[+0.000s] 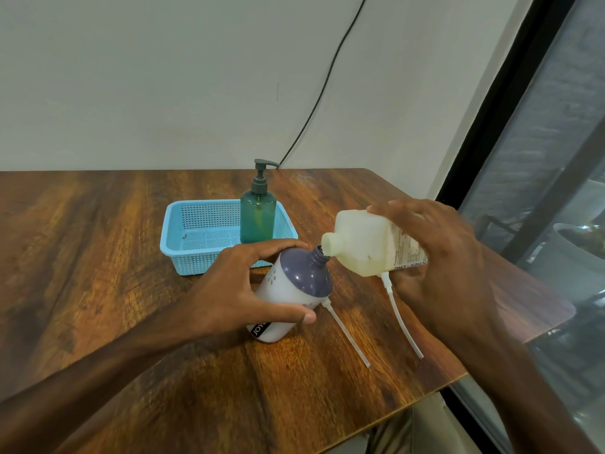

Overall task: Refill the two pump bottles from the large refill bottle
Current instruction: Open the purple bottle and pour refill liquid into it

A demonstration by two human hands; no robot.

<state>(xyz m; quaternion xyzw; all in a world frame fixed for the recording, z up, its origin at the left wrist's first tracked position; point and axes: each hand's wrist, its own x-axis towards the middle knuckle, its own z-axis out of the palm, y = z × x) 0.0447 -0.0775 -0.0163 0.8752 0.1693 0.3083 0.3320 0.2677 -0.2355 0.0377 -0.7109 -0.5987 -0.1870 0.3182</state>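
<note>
Currently: basket [170, 231] sat rear-left on the table [98, 257], green bottle [258, 221] upright in its right end, pump on, untouched. Left hand [235, 286] was curled round the white bottle [304, 273], tilting its open neck to the right. Refill [363, 247] was tipped nearly flat, spout touching that neck. Two loose tubes [347, 335] lay on the table below. Right hand [438, 253] gripped the refill's base end. Judgement: first fill in hand, flow not visible. Next needs more tilt, spout kept on the neck, an eye on overflow, then the green bottle.
</note>
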